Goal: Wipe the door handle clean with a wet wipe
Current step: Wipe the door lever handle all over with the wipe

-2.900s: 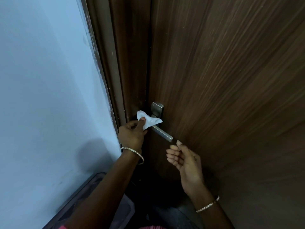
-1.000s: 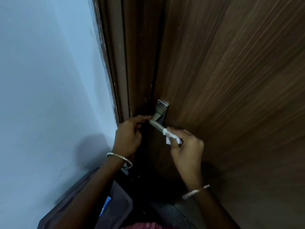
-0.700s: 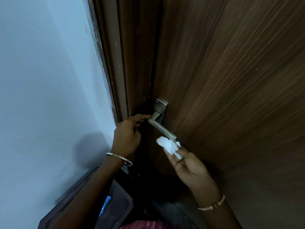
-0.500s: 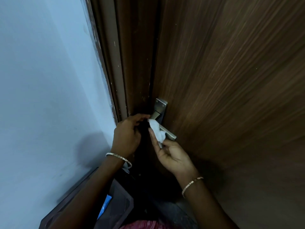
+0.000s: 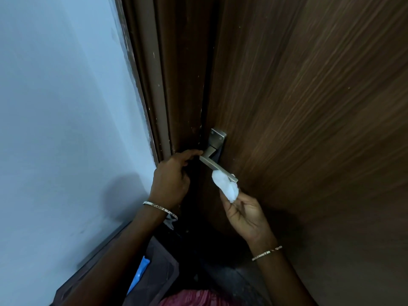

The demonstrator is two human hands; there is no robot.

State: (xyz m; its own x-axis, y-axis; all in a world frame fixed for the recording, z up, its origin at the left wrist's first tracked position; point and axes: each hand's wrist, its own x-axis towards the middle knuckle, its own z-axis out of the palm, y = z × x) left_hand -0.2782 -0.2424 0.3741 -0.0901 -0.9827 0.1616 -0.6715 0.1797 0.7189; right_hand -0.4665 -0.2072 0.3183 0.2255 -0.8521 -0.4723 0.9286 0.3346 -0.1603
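A brushed-metal lever door handle [image 5: 217, 166] sits on a dark wooden door [image 5: 309, 107], slanting down to the right from its square plate. My right hand [image 5: 245, 214], palm up, pinches a bunched white wet wipe [image 5: 226, 185] and presses it against the underside of the lever's free end. My left hand [image 5: 171, 180] is at the door's edge with its fingers curled. Its index fingertip reaches the lever's inner bend. The thumb is hidden.
The brown door frame [image 5: 163, 85] and a pale blue wall [image 5: 66, 107] lie to the left. A dark container [image 5: 159, 274] with something blue [image 5: 139, 274] inside stands on the floor below my left arm.
My right hand slid the wipe from the lever's inner part down to its free end. The left hand stayed at the door's edge.
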